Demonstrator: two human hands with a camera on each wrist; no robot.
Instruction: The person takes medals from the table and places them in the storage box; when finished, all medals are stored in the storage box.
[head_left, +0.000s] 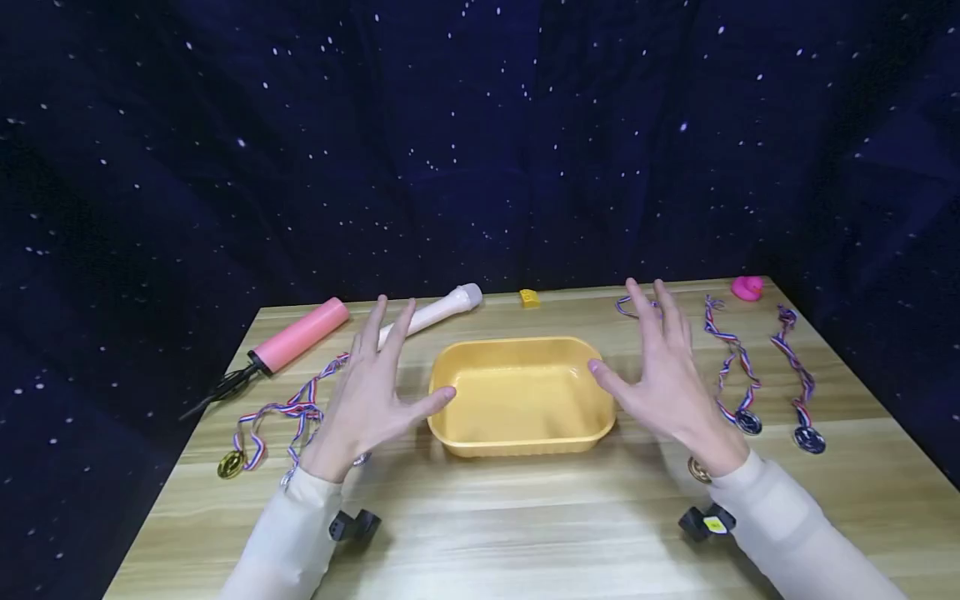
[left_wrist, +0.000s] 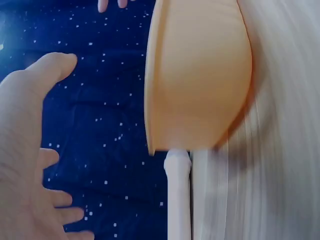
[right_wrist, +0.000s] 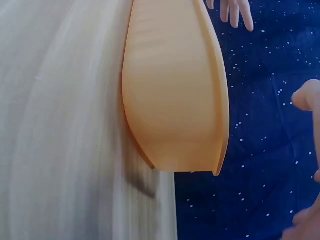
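A yellow plastic basin (head_left: 525, 446) stands on the wooden table between both hands, its inside bare. My left hand (head_left: 367, 404) hovers by the basin's left side, fingers spread and thumb pointing over the rim in the head view. On the opposite side my right hand (head_left: 663, 383) mirrors it, fingers straight, thumb overlapping the right rim. Neither holds anything. In the left wrist view the thumb (left_wrist: 52, 67) is apart from the basin wall (left_wrist: 200, 75); in the right wrist view the right thumb (right_wrist: 306, 95) also stands off from it.
At the left lie a pink hand pump (head_left: 303, 333), a white microphone (head_left: 438, 312) and ribboned medals (head_left: 231, 464). More medals (head_left: 810, 439) lie on the right, near a pink rubber duck (head_left: 747, 288). A small yellow block (head_left: 529, 298) sits at the back edge.
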